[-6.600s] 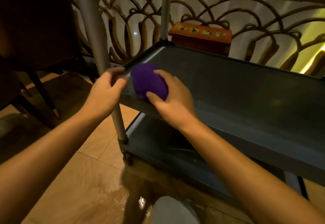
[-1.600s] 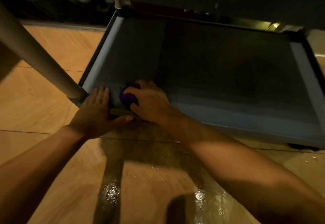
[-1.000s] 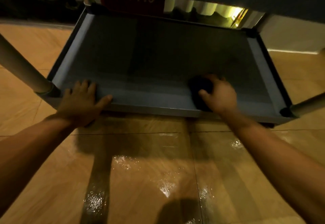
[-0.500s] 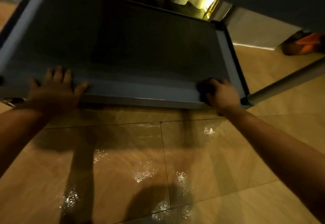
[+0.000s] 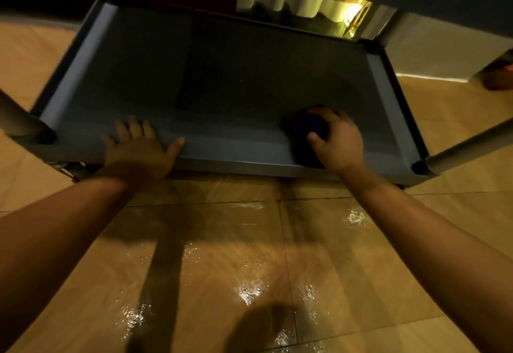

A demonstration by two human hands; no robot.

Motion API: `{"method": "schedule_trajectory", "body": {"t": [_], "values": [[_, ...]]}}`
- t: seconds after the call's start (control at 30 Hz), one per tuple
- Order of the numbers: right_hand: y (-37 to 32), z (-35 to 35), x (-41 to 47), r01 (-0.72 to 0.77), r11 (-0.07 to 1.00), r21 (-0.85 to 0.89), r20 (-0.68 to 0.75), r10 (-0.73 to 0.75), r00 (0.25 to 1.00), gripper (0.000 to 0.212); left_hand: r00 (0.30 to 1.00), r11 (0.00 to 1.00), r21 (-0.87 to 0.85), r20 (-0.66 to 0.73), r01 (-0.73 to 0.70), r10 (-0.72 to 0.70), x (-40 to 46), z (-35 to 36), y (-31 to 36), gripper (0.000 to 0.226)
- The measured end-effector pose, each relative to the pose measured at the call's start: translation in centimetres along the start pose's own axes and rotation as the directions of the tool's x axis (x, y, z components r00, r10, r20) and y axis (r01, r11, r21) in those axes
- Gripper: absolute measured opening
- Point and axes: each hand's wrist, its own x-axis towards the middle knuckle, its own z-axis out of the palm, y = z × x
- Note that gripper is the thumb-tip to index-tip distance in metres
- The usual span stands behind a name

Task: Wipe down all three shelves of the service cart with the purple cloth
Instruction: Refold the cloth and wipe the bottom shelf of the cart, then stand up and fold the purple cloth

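One shelf, the lowest of the service cart (image 5: 91,47), is the only one that shows here as a surface, and the work is on it now. The right hand (image 5: 337,141) presses the purple cloth (image 5: 308,126) flat on the bottom shelf (image 5: 222,75), in the near right part, close to the near rim but apart from the right rim. Its fingers (image 5: 340,115) are curled over the cloth and closed on it; the thumb lies on the near side of the cloth. The left hand (image 5: 138,150) holds nothing: it lies with spread fingers on the near rim, toward the left, I think to steady the cart.

How far the task is, I judge only in part. Wiping of the bottom shelf is in progress, and the middle and the far side of this shelf look dark, so I cannot tell whether they are wiped. The two upper shelves are almost out of view; only a dark underside is at the top edge, so their state cannot be seen. The tiled floor (image 5: 249,269) near the cart shines wet.
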Motion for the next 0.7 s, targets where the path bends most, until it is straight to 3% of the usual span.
{"method": "schedule_trajectory", "body": {"t": [0.07, 0.1, 0.17, 0.2, 0.23, 0.3, 0.4, 0.5, 0.6, 0.7], "values": [[-3.3, 0.3, -0.2, 0.032, 0.987, 0.156, -0.015, -0.030, 0.999, 0.052, 0.980, 0.991, -0.071, -0.172, -0.115, 0.102, -0.8, 0.1, 0.6, 0.081], [-4.9, 0.3, -0.5, 0.052, 0.970, 0.239, -0.018, -0.049, 0.999, 0.050, 0.937, 0.963, -0.128, -0.292, -0.239, 0.194, -1.2, 0.2, 1.2, 0.075], [-7.9, 0.4, -1.3, 0.073, 0.922, 0.379, -0.023, -0.069, 0.997, 0.047, 0.861, 0.819, -0.352, -0.411, -0.453, 0.299, -2.0, -0.4, 3.1, 0.069], [-9.1, 0.4, -1.9, 0.062, 0.893, 0.445, -0.020, -0.059, 0.998, 0.046, 0.887, 0.698, -0.556, -0.362, -0.452, 0.286, -2.6, -1.3, 4.4, 0.067], [-10.2, 0.4, -2.7, 0.035, 0.858, 0.512, -0.017, -0.031, 0.999, 0.044, 0.927, 0.560, -0.742, -0.248, -0.369, 0.282, -3.3, -2.3, 5.7, 0.063], [-11.5, -0.2, -4.8, -0.056, 0.769, 0.636, -0.005, 0.076, 0.997, 0.042, 0.940, 0.379, -0.916, 0.007, -0.131, 0.341, -4.5, -4.3, 8.3, 0.060], [-11.9, -2.4, -7.6, -0.221, 0.560, 0.798, 0.082, 0.264, 0.961, 0.040, 0.830, 0.244, -0.953, 0.281, 0.182, 0.482, -7.4, -5.8, 11.2, 0.060], [-11.0, -8.1, -10.3, -0.307, 0.388, 0.869, 0.149, 0.386, 0.910, 0.035, 0.696, 0.246, -0.934, 0.358, 0.260, 0.622, -11.5, -8.6, 13.7, 0.053], [-9.4, -15.2, -13.6, -0.372, 0.295, 0.880, 0.219, 0.442, 0.870, 0.032, 0.683, 0.278, -0.936, 0.348, 0.216, 0.642, -16.1, -12.2, 17.6, 0.043], [-7.8, -21.5, -17.0, -0.399, 0.307, 0.864, 0.217, 0.487, 0.846, 0.045, 0.654, 0.274, -0.946, 0.318, 0.172, 0.686, -20.3, -16.1, 22.1, 0.031]]}}
